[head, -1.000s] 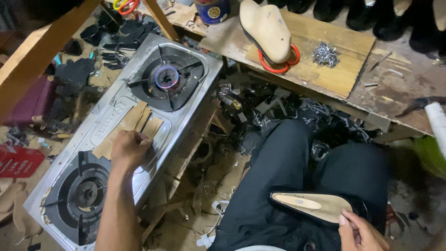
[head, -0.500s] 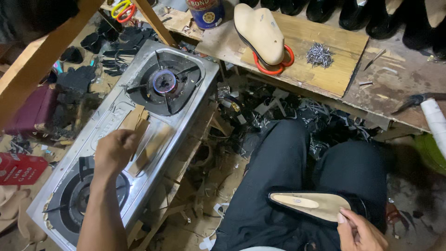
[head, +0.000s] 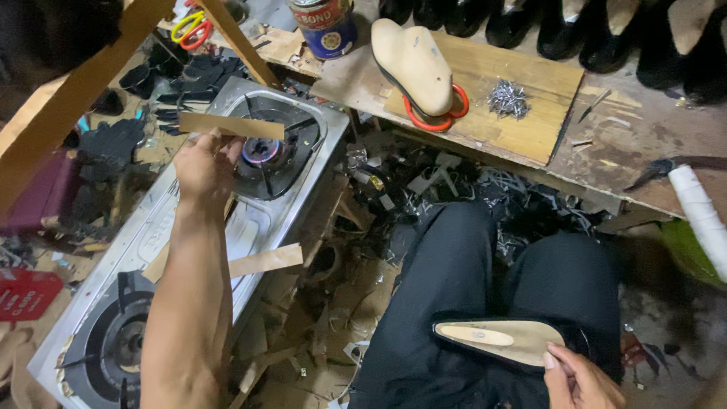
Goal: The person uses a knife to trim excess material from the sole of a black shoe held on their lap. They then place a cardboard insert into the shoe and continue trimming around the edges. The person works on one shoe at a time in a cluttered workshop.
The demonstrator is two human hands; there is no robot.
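My left hand (head: 203,163) holds a tan strip of card or leather (head: 232,126) level above the lit far burner (head: 261,151) of a steel two-burner stove (head: 299,204). A second tan strip (head: 263,260) lies across the stove's middle and sticks out past its edge. My right hand (head: 579,376) grips the heel end of a black shoe with a tan insole (head: 503,341), resting on my lap in black trousers.
A wooden board (head: 522,91) at the back carries a tan shoe last (head: 413,62), a red ring and a pile of small nails (head: 509,98). A glue tin (head: 324,26), scissors (head: 189,26), black shoes (head: 530,23) and a white roll (head: 700,216) stand around. Scraps litter the floor.
My left hand has lifted one tan strip off the stove's middle and carried it up over the lit far burner. My right hand and the shoe have stayed on my lap.
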